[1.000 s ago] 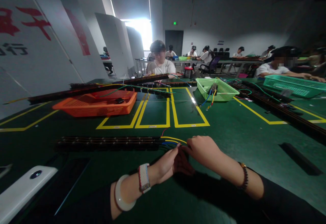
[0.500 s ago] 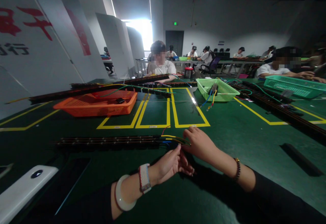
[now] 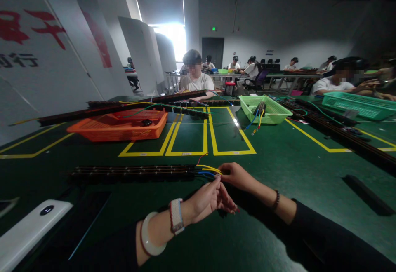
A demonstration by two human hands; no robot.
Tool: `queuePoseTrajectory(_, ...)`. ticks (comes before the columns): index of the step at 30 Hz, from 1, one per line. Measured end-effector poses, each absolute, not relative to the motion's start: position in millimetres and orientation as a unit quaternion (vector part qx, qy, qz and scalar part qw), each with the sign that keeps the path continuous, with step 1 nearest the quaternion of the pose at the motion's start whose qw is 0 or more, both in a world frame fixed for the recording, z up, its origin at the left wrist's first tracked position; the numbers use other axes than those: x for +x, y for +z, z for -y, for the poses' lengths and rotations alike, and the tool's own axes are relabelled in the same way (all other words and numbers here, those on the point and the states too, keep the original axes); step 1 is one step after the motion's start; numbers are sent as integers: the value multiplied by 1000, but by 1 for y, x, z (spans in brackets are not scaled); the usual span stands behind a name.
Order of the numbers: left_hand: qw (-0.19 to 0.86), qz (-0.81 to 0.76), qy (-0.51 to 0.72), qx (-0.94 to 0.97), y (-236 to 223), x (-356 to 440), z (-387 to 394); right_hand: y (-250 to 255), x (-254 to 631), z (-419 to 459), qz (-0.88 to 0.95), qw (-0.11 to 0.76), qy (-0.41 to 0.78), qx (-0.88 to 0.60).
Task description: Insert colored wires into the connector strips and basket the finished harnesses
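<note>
A long black strip [image 3: 133,173] with rows of shiny metal points lies across the green table. From its right end come yellow wires [image 3: 208,167], a blue wire [image 3: 204,173] and a thin red wire that sticks upward. At the wire ends, my left hand [image 3: 206,202] pinches with thumb and forefinger while its other fingers curl loosely. My right hand [image 3: 237,176] is closed on the yellow wires from the other side, its fingertips almost meeting the left thumb. The exact wire tips are hidden by the fingers.
Beyond the strip stand an orange basket [image 3: 123,130] and a light green basket [image 3: 272,115] with wired parts. More black strips [image 3: 346,130] lie at right. A dark bar [image 3: 368,195] and a white device [image 3: 34,233] flank my arms. Co-workers sit across the table.
My right hand has shifted slightly left and down, closer to the left thumb. The yellow wires now bow upward into its fingers. The left hand has barely moved.
</note>
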State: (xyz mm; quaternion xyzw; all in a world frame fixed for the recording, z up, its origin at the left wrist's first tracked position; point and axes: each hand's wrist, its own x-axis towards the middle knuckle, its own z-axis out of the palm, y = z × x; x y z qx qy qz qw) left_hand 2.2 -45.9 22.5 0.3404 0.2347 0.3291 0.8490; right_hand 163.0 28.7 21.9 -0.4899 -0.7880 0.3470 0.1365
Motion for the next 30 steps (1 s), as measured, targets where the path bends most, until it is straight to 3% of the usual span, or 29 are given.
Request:
queuePoseTrajectory(8, 892, -244, 294, 240, 5, 7, 33, 34, 156, -17, 843, 159, 203, -472)
queuePoseTrajectory(14, 897, -252, 266, 247, 9, 6, 32, 31, 157, -20, 805, 122, 312, -489)
queuePoseTrajectory(21, 898, -233, 280, 247, 1, 6, 31, 22, 161, -28, 763, 140, 398, -490)
queuePoseTrajectory(30, 895, -239, 283, 250, 3, 6, 31, 28, 159, -20, 784, 129, 356, -493)
